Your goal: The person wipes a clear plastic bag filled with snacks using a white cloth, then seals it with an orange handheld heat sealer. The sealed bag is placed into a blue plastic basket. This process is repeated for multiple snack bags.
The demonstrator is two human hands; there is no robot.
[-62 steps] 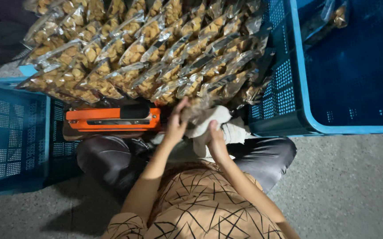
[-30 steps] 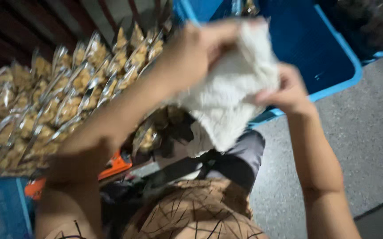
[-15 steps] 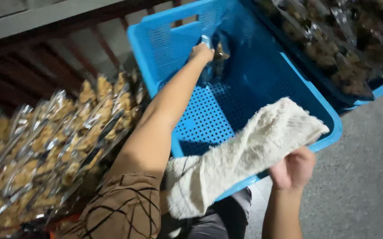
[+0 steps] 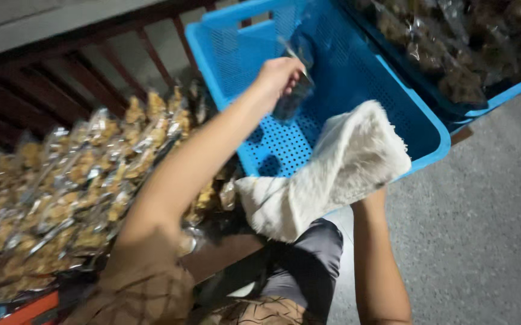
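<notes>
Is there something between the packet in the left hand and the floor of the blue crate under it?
Nothing visible. The left hand holds a clear packet over the bare mesh floor of the blue crate. The white cloth, held by the right hand, hangs over the crate's near rim, off to the side.

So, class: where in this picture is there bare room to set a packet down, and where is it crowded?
Free: the blue crate's perforated floor, between left hand and towel. Crowded: the packet pile at left and the far crate.
</notes>
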